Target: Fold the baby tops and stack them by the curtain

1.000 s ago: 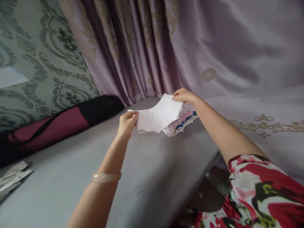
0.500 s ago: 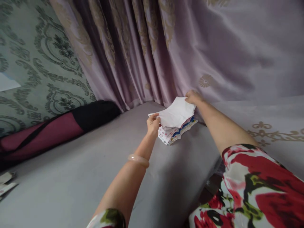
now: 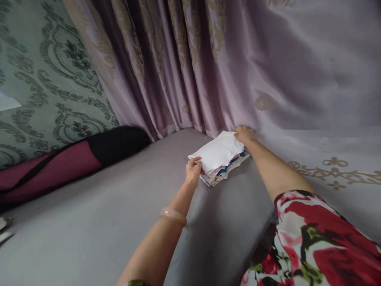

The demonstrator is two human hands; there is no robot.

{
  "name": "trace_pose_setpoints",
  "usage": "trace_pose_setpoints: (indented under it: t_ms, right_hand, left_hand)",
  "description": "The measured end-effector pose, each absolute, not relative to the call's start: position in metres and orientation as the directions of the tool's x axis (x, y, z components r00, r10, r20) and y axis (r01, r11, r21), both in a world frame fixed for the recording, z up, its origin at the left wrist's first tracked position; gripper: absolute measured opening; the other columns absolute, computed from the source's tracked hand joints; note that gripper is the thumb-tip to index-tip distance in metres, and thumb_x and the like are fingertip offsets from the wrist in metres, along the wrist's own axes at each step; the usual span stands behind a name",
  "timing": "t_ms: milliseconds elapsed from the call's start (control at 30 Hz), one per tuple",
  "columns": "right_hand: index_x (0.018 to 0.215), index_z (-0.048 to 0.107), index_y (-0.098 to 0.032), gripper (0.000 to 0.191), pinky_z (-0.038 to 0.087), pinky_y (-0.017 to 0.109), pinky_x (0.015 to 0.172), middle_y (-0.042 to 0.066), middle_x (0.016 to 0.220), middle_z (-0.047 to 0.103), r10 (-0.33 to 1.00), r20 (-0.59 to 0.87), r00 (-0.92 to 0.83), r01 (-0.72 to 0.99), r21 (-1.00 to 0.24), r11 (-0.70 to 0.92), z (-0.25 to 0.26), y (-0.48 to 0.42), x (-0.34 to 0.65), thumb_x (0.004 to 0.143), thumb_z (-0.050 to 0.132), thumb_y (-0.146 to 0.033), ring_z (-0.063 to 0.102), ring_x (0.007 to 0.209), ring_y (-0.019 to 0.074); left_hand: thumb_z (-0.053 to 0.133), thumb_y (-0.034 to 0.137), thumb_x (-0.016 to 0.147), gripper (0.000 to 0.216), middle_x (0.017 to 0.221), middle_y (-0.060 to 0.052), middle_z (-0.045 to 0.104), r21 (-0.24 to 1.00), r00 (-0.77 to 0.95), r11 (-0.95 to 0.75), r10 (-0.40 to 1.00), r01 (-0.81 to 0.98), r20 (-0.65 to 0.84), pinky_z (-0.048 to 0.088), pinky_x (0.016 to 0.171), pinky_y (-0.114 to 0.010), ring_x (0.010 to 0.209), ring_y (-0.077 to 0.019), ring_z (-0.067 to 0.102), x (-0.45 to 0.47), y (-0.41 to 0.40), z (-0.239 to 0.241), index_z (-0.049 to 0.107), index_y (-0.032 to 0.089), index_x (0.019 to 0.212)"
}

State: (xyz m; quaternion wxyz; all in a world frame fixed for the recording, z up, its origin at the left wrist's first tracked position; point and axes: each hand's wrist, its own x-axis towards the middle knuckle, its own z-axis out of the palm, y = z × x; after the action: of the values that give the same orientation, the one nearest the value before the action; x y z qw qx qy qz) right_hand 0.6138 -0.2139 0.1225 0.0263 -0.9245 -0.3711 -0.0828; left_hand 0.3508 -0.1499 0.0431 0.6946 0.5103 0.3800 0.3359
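Note:
A folded white cloth (image 3: 218, 151) lies on top of a small stack of folded patterned cloths (image 3: 224, 171) at the far end of a grey surface (image 3: 119, 214). My left hand (image 3: 193, 168) pinches the white cloth's near left corner, fingers closed. My right hand (image 3: 244, 134) rests on its far right corner, fingers pressed down on the fabric. A pale bangle (image 3: 173, 215) sits on my left wrist.
A lilac curtain (image 3: 238, 63) with gold motifs hangs right behind the stack. A maroon and black long bag (image 3: 68, 163) lies along the patterned wall (image 3: 38, 79) at left. Some papers (image 3: 3, 230) show at the left edge. The grey surface's edge drops off at lower right.
The white cloth, held up in the air before, has come down flat onto the stack. Both hands moved forward and down with it and stay on its corners.

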Motion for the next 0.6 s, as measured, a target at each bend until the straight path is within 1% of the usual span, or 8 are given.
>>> trace_pose_setpoints:
  t_ms: [100,233,367,400,467,533,567,600]
  right_hand:
    - [0.121,0.063,-0.011,0.036,0.040,0.039,0.094,0.020,0.120,0.064,0.690,0.175,0.702,0.696,0.036,-0.717,0.111,-0.216,0.614,0.093,0.042,-0.022,0.058,0.114,0.0288]
    - [0.114,0.066,-0.008,0.035,0.038,0.040,0.096,0.023,0.116,0.064,0.698,0.193,0.690,0.701,0.062,-0.710,0.095,-0.217,0.612,0.093,0.041,-0.019,0.057,0.113,0.0299]
    - [0.115,0.067,-0.006,0.036,0.038,0.038,0.093,0.024,0.123,0.060,0.650,0.245,0.719,0.664,0.030,-0.747,0.085,-0.219,0.609,0.093,0.042,-0.018,0.052,0.118,0.0316]
    - [0.117,0.066,-0.006,0.036,0.039,0.037,0.092,0.025,0.124,0.059,0.639,0.223,0.736,0.654,0.004,-0.756,0.085,-0.220,0.609,0.093,0.042,-0.018,0.052,0.118,0.0311]
    - [0.118,0.066,-0.006,0.036,0.040,0.033,0.086,0.025,0.122,0.060,0.627,0.120,0.770,0.636,-0.056,-0.770,0.089,-0.223,0.609,0.092,0.043,-0.017,0.055,0.114,0.0282]
    - [0.117,0.068,-0.006,0.036,0.041,0.032,0.077,0.026,0.113,0.065,0.639,0.022,0.769,0.638,-0.084,-0.765,0.095,-0.225,0.608,0.090,0.046,-0.017,0.061,0.102,0.0255]
    - [0.117,0.068,-0.005,0.036,0.042,0.033,0.075,0.027,0.110,0.065,0.642,0.002,0.767,0.639,-0.085,-0.764,0.098,-0.225,0.607,0.089,0.048,-0.017,0.062,0.100,0.0265]
    - [0.118,0.067,-0.004,0.038,0.042,0.036,0.074,0.029,0.110,0.064,0.639,-0.009,0.769,0.637,-0.080,-0.767,0.099,-0.224,0.606,0.087,0.047,-0.016,0.062,0.101,0.0294]
  left_hand:
    - [0.066,0.016,0.075,0.029,0.068,0.005,0.043,0.955,0.518,0.280,0.834,-0.097,-0.193,0.046,0.056,-0.020,0.055,-0.0065,0.046,0.346,-0.155,0.040,0.063,0.014,0.104]
    - [0.073,0.015,0.071,0.042,0.080,0.003,0.047,0.953,0.556,0.289,0.809,-0.092,-0.192,0.048,0.058,-0.019,0.062,-0.0063,0.050,0.339,-0.165,0.041,0.059,0.014,0.111]
    - [0.074,0.015,0.072,0.052,0.089,0.001,0.048,0.967,0.582,0.249,0.794,-0.050,-0.175,0.046,0.057,-0.018,0.061,-0.0051,0.050,0.337,-0.173,0.033,0.055,0.017,0.120]
    - [0.073,0.017,0.073,0.052,0.091,0.001,0.049,0.975,0.588,0.220,0.793,-0.033,-0.159,0.045,0.058,-0.019,0.061,-0.0051,0.050,0.337,-0.173,0.029,0.054,0.018,0.121]
    - [0.072,0.022,0.076,0.051,0.095,-0.001,0.052,0.992,0.584,0.124,0.803,0.026,-0.115,0.047,0.063,-0.021,0.065,-0.0071,0.052,0.337,-0.174,0.021,0.054,0.020,0.124]
    - [0.070,0.026,0.079,0.051,0.102,-0.005,0.054,0.994,0.583,-0.019,0.811,0.112,-0.050,0.049,0.074,-0.024,0.076,-0.0112,0.057,0.336,-0.175,0.015,0.054,0.020,0.126]
    - [0.068,0.027,0.081,0.050,0.106,-0.007,0.054,0.983,0.590,-0.095,0.807,0.154,-0.014,0.049,0.080,-0.026,0.082,-0.0134,0.058,0.336,-0.175,0.014,0.053,0.020,0.128]
    - [0.066,0.029,0.082,0.050,0.110,-0.009,0.054,0.968,0.605,-0.163,0.796,0.189,0.016,0.048,0.086,-0.028,0.088,-0.0153,0.058,0.334,-0.175,0.014,0.052,0.020,0.130]
